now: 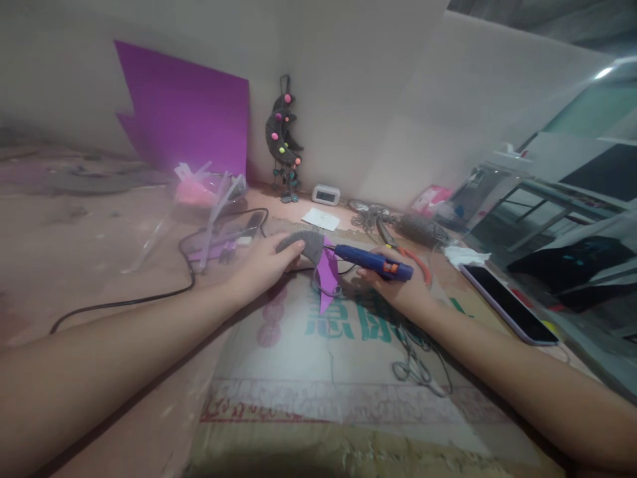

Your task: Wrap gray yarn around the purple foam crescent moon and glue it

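Observation:
My left hand (266, 265) grips a crescent-shaped piece wrapped in grey yarn (311, 242), whose lower tip is bare purple foam (327, 279). My right hand (393, 285) is closed around a blue hot glue gun (375, 261) with an orange trigger. The gun's nozzle points left and touches the crescent where grey yarn meets purple. Both hands rest over a flattened cardboard sheet (338, 372) printed with green characters.
A purple foam sheet (189, 109) leans on the wall beside a hanging moon ornament (283, 136). A bag with glue sticks (212, 192), a black cable (149, 299), grey yarn (423, 229), orange-handled pliers (413, 255) and a phone (507, 302) lie around.

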A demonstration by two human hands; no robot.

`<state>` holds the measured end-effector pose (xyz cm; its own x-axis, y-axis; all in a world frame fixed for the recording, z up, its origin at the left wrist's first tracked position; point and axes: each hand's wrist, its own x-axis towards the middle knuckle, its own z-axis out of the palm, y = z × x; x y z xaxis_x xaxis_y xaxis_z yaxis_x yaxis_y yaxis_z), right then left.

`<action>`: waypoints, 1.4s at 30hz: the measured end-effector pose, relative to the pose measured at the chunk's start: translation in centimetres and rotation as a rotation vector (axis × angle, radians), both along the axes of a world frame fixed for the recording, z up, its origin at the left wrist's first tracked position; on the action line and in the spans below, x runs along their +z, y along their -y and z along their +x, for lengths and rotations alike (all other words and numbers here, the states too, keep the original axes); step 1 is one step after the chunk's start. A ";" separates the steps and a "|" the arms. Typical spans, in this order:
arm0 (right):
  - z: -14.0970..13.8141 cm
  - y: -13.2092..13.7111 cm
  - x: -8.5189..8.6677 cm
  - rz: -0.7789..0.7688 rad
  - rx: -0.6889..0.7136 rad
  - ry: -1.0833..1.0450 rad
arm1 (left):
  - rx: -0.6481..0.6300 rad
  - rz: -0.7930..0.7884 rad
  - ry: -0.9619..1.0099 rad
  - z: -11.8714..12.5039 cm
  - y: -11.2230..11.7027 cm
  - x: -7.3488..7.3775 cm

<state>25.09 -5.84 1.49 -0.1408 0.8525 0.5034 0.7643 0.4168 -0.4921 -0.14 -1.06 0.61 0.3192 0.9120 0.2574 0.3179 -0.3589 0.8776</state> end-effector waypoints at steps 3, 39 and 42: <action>0.0 0.0 0.0 -0.017 -0.018 -0.019 | 0.002 -0.010 -0.001 0.0 0.2 0.1; -0.1 0.2 0.5 0.098 -0.015 -0.078 | 0.016 -0.029 0.022 -0.1 -0.5 -0.5; -0.1 0.5 0.6 0.134 0.028 -0.035 | 0.028 -0.026 0.031 0.0 -0.6 -0.5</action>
<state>24.94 -6.30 2.07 -0.1436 0.7733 0.6175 0.7350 0.5012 -0.4567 -0.19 -0.51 0.08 0.2855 0.9271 0.2428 0.2998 -0.3270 0.8962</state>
